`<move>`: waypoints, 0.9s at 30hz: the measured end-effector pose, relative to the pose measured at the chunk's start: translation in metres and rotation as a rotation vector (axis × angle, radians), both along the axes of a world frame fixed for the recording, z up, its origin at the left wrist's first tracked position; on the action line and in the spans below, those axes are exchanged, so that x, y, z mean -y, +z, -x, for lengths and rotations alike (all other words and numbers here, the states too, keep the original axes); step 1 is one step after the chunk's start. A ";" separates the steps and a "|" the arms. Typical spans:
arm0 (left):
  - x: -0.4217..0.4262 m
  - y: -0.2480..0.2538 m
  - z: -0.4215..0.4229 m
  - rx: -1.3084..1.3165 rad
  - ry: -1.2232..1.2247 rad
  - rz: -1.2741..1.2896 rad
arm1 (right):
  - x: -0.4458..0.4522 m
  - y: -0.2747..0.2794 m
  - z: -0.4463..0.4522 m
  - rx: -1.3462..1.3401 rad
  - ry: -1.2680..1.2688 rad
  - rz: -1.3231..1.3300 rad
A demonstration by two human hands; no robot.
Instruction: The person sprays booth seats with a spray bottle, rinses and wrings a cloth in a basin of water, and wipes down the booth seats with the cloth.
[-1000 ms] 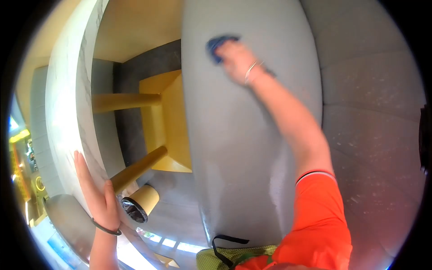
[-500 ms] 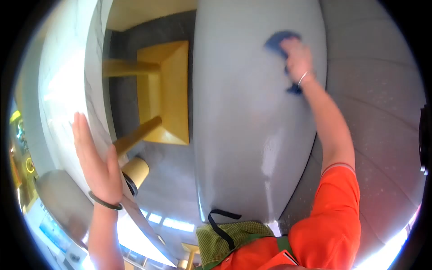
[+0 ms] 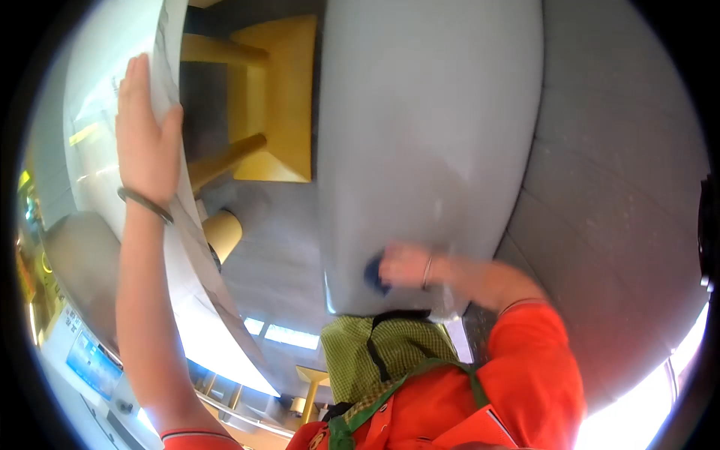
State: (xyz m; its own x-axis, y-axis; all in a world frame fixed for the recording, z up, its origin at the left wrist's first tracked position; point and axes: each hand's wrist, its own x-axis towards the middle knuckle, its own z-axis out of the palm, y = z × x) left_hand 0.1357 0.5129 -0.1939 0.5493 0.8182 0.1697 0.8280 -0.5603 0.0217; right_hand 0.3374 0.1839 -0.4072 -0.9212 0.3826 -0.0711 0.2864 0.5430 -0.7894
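Tabletop (image 3: pixel 97 161), one: white, grey-veined, at the far left.

Left hand (image 3: pixel 148 142), one: laid along the tabletop's edge, fingers straight and side by side, thumb apart, grasping nothing; dark band (image 3: pixel 145 204) at the wrist.

Table base (image 3: pixel 279 97), yellow, and a tan bin (image 3: pixel 226 231) on the floor.

Dark blue cloth (image 3: pixel 374 275), one: on the grey seat (image 3: pixel 427 127), near its close end, partly under the fingers. Judged light, soft and limp, hardly breakable; best held bunched at its middle, under flat fingers.

Right hand (image 3: pixel 406 264), one: blurred, fingers together and closed over the cloth; the exact pinch I cannot tell.

Backrest (image 3: pixel 607 195), dark grey, seamed, at far right.
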 end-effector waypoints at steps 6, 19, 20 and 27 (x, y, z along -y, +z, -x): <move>0.000 -0.012 0.004 0.056 -0.026 -0.061 | -0.178 -0.045 -0.246 0.479 -1.049 -0.622; 0.151 0.039 -0.086 0.244 -0.360 -0.053 | 0.253 -0.003 0.030 0.384 -0.831 -0.065; 0.183 0.038 -0.084 0.294 -0.351 0.056 | 0.257 -0.003 0.026 0.415 -0.651 -0.050; 0.463 -0.048 -0.026 0.406 -0.155 1.362 | 0.061 -0.039 -0.103 0.703 -1.333 -0.467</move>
